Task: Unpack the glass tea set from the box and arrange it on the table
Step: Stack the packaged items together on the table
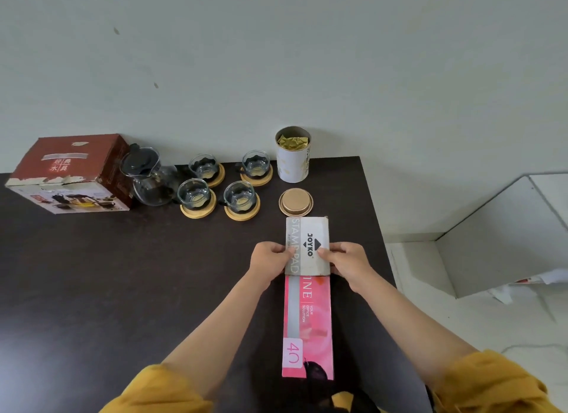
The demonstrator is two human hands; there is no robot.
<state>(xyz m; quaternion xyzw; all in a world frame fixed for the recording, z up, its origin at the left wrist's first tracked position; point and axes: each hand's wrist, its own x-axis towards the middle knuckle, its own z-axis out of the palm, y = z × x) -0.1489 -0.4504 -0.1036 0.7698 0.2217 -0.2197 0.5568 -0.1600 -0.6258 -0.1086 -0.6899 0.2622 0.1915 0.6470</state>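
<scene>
— Grey card, that small stamp pad box [308,247]: who has it?

— Both hands. The left hand [270,260] pinches its left edge, thumb on top, and the right hand [347,261] grips its right edge the same way. It sits low over the dark table [92,274], with its near end overlapping the far end of a long pink box [307,326] that lies flat and runs toward the person. Mustard-yellow sleeves [491,385] show at the near edge.

— And the tea set?

— Out on the table, far and to the left of the hands. Four glass cups stand on round wooden coasters in two rows: near left cup [194,193], near right cup [240,197], far left cup [203,167], far right cup [256,163]. The glass teapot [147,177] with a dark lid stands just left of them, touching or almost touching the red tea set box [70,174], which lies at the far left against the wall.

— Anything else?

— A white tin [292,154] stands open at the far right of the cups, with gold packets inside. Its gold lid [295,201] lies flat on the table between the tin and the stamp pad box.
</scene>
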